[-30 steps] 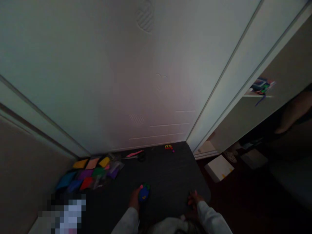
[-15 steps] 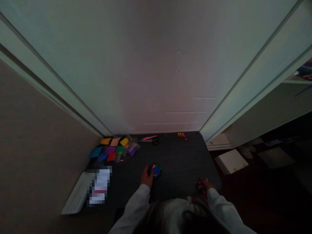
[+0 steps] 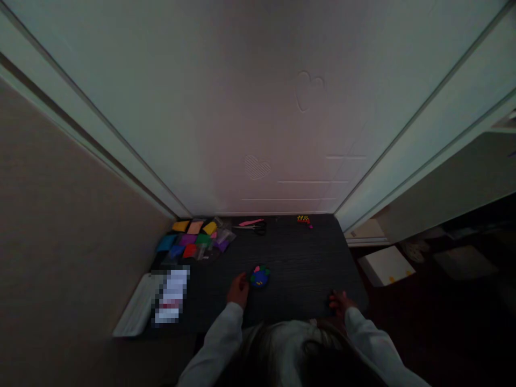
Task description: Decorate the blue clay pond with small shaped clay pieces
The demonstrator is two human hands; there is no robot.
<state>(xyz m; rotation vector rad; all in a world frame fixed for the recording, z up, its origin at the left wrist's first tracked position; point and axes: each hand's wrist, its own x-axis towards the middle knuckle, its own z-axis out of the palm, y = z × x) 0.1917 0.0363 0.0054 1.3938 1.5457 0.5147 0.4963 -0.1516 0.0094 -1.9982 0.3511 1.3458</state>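
A round blue piece, which looks like modelling clay with green, pink and yellow bits on it, lies on the dark table. Just left of it is my left hand, its fingers apart and nothing visible in them; a narrow gap seems to separate hand and piece. Near the table's right front edge rests my right hand, fingers curled in. A small dark spot shows at those fingertips, too dim to name. Farther back lie dark-handled scissors beside a pink strip-like tool.
Several coloured packets cover the back left of the table. A blurred-out sheet and a white keyboard-like slab lie at the left. Small yellow and red pieces sit by the wall. A white box stands off to the right.
My left hand has let go of the round blue piece and drawn slightly left. My right hand keeps its place with fingers curled. The whole view has shifted a little.
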